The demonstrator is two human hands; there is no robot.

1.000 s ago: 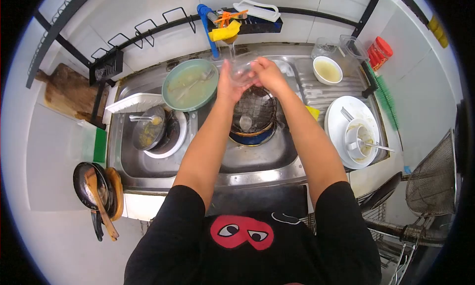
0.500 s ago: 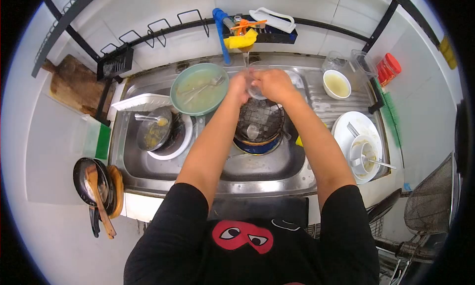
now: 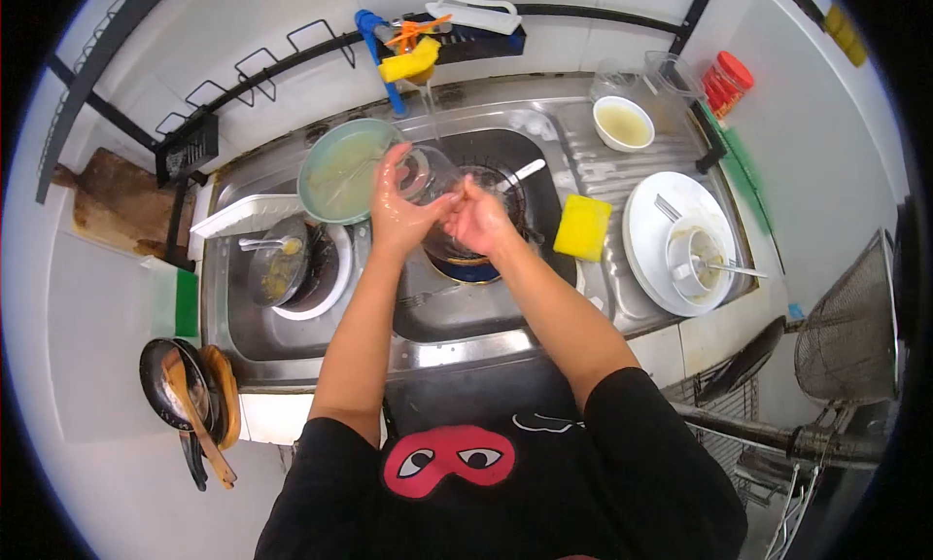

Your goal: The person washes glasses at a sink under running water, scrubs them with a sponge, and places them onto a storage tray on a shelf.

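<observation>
Over the right sink basin I hold a clear cup (image 3: pixel 439 174), tilted on its side. My left hand (image 3: pixel 400 208) is wrapped around its left end, fingers up and thumb toward the right. At its right end my right hand (image 3: pixel 478 218) has its fingers curled against the cup; some fingertips are hidden. Behind the cup, a thin stream of water falls from the tap (image 3: pixel 413 66), which has yellow material around its spout. Below my hands are a dark wire grill rack (image 3: pixel 515 205) and a blue-rimmed dish (image 3: pixel 466 270) in the basin.
A green bowl (image 3: pixel 316 181) of cloudy water stands left of my hands. Right of the basin are a yellow sponge (image 3: pixel 583 227), stacked white plates (image 3: pixel 643 254) with a mug (image 3: pixel 692 268), and a white bowl (image 3: pixel 624 124) of yellowish liquid. The left basin holds a dirty pan (image 3: pixel 277 268).
Both hands have come down and left, away from the tap, with the cup turned onto its side. The view has shifted, and the yellow sponge now shows fully.
</observation>
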